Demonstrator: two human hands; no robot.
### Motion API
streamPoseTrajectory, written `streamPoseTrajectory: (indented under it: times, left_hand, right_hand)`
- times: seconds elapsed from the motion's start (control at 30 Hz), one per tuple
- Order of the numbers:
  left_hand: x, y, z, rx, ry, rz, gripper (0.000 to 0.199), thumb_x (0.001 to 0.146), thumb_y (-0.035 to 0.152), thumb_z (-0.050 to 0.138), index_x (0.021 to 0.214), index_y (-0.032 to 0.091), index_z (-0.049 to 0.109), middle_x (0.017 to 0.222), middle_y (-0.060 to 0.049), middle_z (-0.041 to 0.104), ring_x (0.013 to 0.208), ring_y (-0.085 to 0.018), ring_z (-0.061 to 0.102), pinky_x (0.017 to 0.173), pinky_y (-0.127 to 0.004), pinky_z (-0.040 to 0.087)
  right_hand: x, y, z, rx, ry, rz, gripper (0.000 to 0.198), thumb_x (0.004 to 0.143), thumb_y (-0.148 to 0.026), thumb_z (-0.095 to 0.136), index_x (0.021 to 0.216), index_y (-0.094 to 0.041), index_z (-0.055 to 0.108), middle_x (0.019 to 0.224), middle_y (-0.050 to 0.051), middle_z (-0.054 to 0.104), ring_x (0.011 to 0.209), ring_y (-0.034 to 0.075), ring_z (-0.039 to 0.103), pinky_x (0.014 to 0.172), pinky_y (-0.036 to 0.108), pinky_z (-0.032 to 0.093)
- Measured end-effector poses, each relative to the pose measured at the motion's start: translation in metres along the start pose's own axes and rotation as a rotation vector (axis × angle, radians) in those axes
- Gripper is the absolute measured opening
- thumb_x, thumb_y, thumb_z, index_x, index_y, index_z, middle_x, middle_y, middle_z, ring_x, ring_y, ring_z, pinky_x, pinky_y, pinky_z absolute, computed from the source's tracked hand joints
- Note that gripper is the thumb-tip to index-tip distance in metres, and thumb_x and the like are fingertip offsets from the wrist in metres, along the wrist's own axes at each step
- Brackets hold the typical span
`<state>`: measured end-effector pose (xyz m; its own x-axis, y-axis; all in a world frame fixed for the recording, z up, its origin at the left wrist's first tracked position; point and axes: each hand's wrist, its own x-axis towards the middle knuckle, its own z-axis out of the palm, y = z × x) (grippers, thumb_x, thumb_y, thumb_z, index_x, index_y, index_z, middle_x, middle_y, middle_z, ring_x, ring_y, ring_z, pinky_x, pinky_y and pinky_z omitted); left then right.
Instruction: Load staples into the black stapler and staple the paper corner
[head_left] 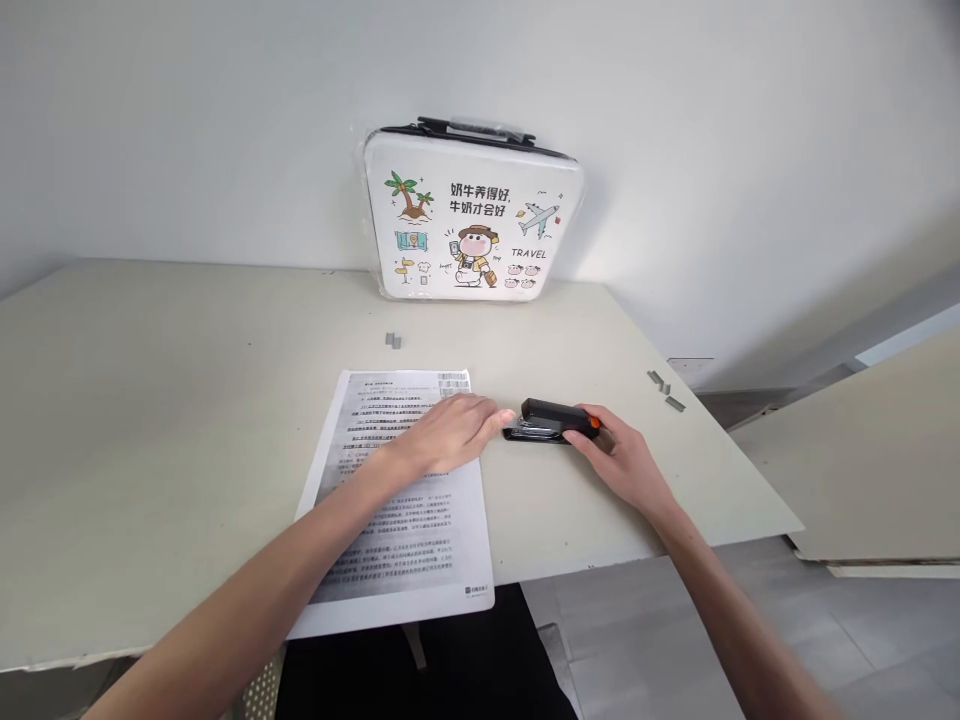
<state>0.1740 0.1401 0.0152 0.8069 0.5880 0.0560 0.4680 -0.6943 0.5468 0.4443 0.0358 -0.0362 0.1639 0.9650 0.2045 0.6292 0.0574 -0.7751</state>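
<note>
A black stapler (551, 417) with an orange part at its rear lies on the table just right of the printed sheet. My right hand (619, 455) grips its rear end, thumb on the near side and fingers behind. Silvery metal shows between the stapler's top arm and base. Over the right part of the printed sheet (405, 560) rests my left hand (457, 430), its fingertips drawn together right at the stapler's front end. Whatever those fingertips hold, if anything, is too small to make out. The left forearm covers part of the text.
A white travel case (420, 215) with cartoon prints leans against the wall behind. Small grey staple strips lie on the white table (187, 400), one group (394, 341) beyond the sheet and another (666, 390) by the right edge. A pale panel (870, 450) stands at right.
</note>
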Motion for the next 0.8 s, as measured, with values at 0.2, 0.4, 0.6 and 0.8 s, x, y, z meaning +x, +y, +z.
streamPoseTrajectory:
  times: [0.2, 0.4, 0.6, 0.8]
  left_hand:
    - [0.003, 0.008, 0.006, -0.035, -0.016, 0.022, 0.056, 0.110, 0.054, 0.014, 0.078, 0.023, 0.047, 0.081, -0.006, 0.060, 0.077, -0.024, 0.057, 0.075, -0.039, 0.045]
    - [0.004, 0.006, 0.011, -0.060, -0.016, 0.014, 0.057, 0.110, 0.056, 0.014, 0.081, 0.023, 0.050, 0.083, -0.007, 0.062, 0.080, -0.025, 0.058, 0.077, -0.040, 0.046]
    - [0.005, 0.005, 0.013, -0.093, -0.021, 0.012, 0.060, 0.111, 0.058, 0.013, 0.083, 0.022, 0.054, 0.086, -0.007, 0.065, 0.083, -0.026, 0.061, 0.078, -0.039, 0.045]
    - [0.006, 0.004, 0.011, -0.094, 0.020, 0.056, 0.062, 0.112, 0.050, 0.014, 0.085, 0.021, 0.062, 0.092, -0.007, 0.070, 0.090, -0.025, 0.064, 0.086, -0.039, 0.046]
  right_hand:
    - [0.000, -0.005, -0.002, 0.002, -0.055, -0.016, 0.040, 0.097, -0.058, 0.063, 0.119, -0.026, 0.067, 0.111, 0.006, 0.073, 0.103, 0.026, 0.066, 0.089, 0.037, 0.055]
    - [0.000, -0.006, -0.002, 0.022, -0.059, -0.008, 0.042, 0.095, -0.059, 0.064, 0.120, -0.025, 0.067, 0.113, 0.008, 0.073, 0.105, 0.028, 0.066, 0.089, 0.039, 0.056]
    - [0.000, -0.005, -0.001, 0.047, -0.064, -0.020, 0.041, 0.094, -0.059, 0.066, 0.119, -0.025, 0.067, 0.113, 0.008, 0.073, 0.106, 0.027, 0.065, 0.090, 0.039, 0.056]
    - [0.001, -0.008, -0.002, 0.050, -0.083, -0.031, 0.037, 0.095, -0.056, 0.065, 0.116, -0.026, 0.067, 0.113, 0.006, 0.073, 0.104, 0.026, 0.066, 0.092, 0.038, 0.054]
